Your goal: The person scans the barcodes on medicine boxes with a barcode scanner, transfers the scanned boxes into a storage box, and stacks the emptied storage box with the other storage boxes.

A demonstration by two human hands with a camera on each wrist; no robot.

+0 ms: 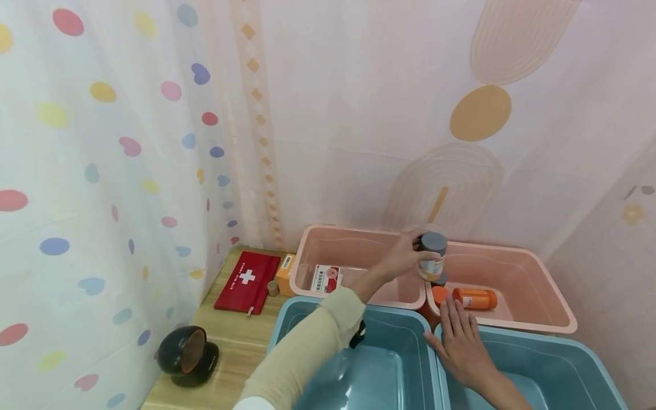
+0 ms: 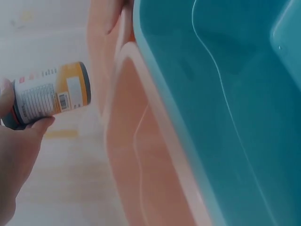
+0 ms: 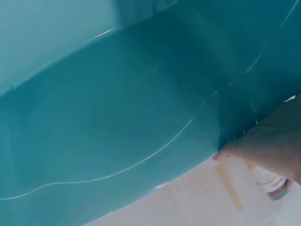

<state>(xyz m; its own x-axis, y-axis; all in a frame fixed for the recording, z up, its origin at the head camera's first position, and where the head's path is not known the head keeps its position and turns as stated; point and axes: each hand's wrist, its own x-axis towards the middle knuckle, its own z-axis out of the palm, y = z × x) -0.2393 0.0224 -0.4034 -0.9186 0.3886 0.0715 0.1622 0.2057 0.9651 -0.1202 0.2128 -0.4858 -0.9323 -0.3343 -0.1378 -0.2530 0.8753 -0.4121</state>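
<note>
My left hand (image 1: 407, 259) grips a supplement bottle (image 1: 433, 259) with a dark grey lid, above the near left corner of the right pink bin (image 1: 523, 285). In the left wrist view the bottle (image 2: 51, 89) shows a white and yellow label with a barcode, thumb and fingers around its lid end. My right hand (image 1: 466, 347) lies with fingers extended over the rims where the right blue bin meets the pink one. By its fingertips, inside the pink bin, lies an orange bottle (image 1: 476, 298). Another orange lid (image 1: 439, 295) and a grey lid (image 1: 441, 279) show beside it, their bodies mostly hidden.
The left pink bin (image 1: 353, 239) holds a white and red box (image 1: 326, 278). Two blue bins (image 1: 353, 324) stand in front. On the wooden table (image 1: 241, 336) are a red first-aid pouch (image 1: 247, 282), an orange box (image 1: 285, 275), a small cork-like piece (image 1: 273, 288) and dark bowls (image 1: 179, 350).
</note>
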